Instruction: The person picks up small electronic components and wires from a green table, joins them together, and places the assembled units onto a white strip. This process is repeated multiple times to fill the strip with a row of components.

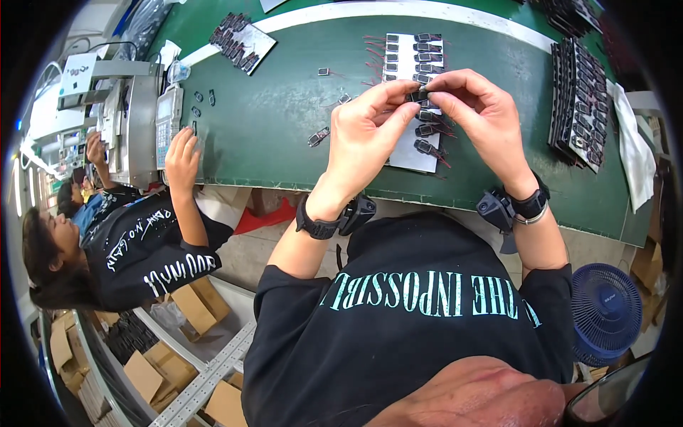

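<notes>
My left hand (366,132) and my right hand (484,107) meet above the green table. Between the fingertips of both is a small black part (417,95), pinched on either side; its finer details are hidden by the fingers. Beneath my hands lies a white board (407,155) bearing rows of small black modules with thin red and dark wires. One such module (427,148) sits near the board's close end. Left of the board, a loose black module (319,136) rests on the table, with a smaller wired piece (324,72) farther away.
Stacked boards of modules (580,103) stand at the right beside a white cloth (633,146). Another loaded board (249,46) lies far left. A co-worker's hand (183,156) is near a keypad machine (168,117). A blue fan (606,313) stands at lower right.
</notes>
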`<state>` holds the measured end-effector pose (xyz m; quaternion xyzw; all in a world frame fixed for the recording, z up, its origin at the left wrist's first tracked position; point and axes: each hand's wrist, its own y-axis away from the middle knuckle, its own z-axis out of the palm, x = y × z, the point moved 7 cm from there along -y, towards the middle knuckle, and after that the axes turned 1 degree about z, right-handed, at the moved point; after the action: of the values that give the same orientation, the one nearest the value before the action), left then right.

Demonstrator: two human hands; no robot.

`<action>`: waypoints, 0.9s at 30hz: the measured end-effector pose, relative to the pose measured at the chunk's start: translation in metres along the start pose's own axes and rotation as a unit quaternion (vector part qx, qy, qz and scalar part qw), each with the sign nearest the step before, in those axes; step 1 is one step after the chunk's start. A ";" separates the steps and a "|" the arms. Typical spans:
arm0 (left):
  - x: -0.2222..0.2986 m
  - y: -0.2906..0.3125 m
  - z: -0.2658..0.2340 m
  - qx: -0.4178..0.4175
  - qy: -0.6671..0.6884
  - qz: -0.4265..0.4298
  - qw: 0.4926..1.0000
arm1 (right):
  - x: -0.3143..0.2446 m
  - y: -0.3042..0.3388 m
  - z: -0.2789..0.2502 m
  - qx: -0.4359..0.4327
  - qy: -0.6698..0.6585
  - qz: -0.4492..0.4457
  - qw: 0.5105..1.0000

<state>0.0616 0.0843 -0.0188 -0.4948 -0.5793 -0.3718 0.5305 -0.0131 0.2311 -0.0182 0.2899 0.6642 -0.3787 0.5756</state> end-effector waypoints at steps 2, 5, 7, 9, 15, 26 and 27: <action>0.000 0.000 0.004 -0.008 0.000 -0.002 1.000 | 0.001 0.001 -0.004 0.000 0.007 0.010 1.000; -0.001 -0.001 0.003 0.007 0.005 0.018 1.000 | 0.002 0.001 -0.004 -0.006 0.019 0.025 0.999; -0.001 -0.001 0.002 0.002 -0.003 0.020 1.000 | 0.004 0.000 -0.003 -0.014 0.020 0.016 1.000; 0.000 0.000 0.001 -0.006 -0.019 0.024 0.999 | 0.006 -0.002 -0.005 -0.018 0.021 0.013 1.000; 0.009 0.002 0.003 -0.032 -0.066 0.021 0.997 | 0.025 -0.001 -0.001 -0.126 -0.121 0.170 0.970; 0.014 0.002 0.001 -0.065 -0.110 0.013 0.992 | 0.022 0.000 0.003 -0.163 -0.129 0.184 0.961; 0.011 0.002 0.000 -0.064 -0.082 0.001 0.995 | 0.021 -0.001 0.003 -0.157 -0.127 0.180 0.963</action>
<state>0.0641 0.0871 -0.0078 -0.5573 -0.5949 -0.3661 0.4489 -0.0157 0.2275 -0.0388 0.2602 0.5739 -0.1937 0.7520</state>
